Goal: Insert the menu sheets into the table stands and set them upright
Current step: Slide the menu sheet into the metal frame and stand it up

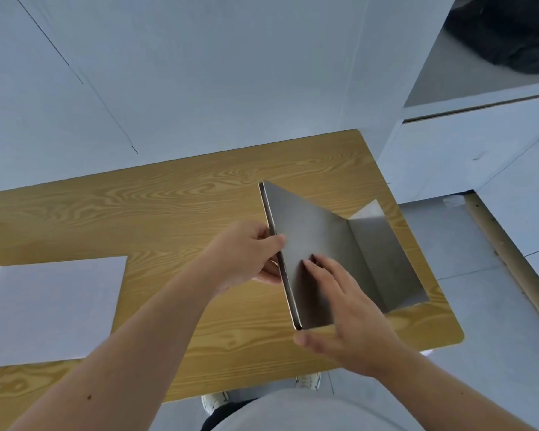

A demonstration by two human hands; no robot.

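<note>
Standing on the right half of the wooden worktop (175, 206) is a metal table stand (321, 244), its tall panel tilted and its foot flap spread toward the right edge. The left hand (246, 253) has its grip closed on the panel's left edge, thumb on the near face and fingers curled behind it. The right hand (346, 312) lies open and flat against the near face of the panel, fingers spread, thumb just below the panel's near corner, gripping nothing. Whether a sheet already sits inside the stand cannot be told. A white menu sheet (50, 309) lies flat at the left of the worktop, well apart from the stand.
</note>
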